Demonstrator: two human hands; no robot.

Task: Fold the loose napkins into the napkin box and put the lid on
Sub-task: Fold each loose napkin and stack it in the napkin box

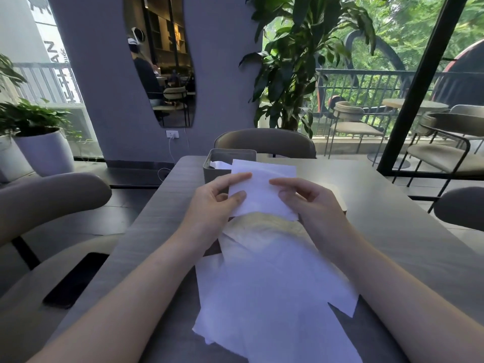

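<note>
Both hands hold one white napkin [262, 189] up over the table [392, 218]; left hand [217, 203] pinches its left edge, thumb on the near face, forefinger along the top; right hand [309, 200] pinches the right edge, forefinger pointing inward across the sheet, other fingers curled behind. Napkin looks folded, roughly rectangular, tilted slightly; its upper edge overlaps the box [209, 166] as seen from here, whether touching cannot be told. Box grey, open, standing at the far middle of the table, white paper showing inside at its left; just behind the held napkin. Loose napkins [275, 297] lie in a rumpled pile on the table between the forearms, reaching the near edge of view; upper part of the pile shaded yellowish. Pale flat object, partly hidden behind the right hand, lies on the table [340, 197]; possibly the lid, cannot tell. Dark phone [76, 279] lies on the seat to the left.
</note>
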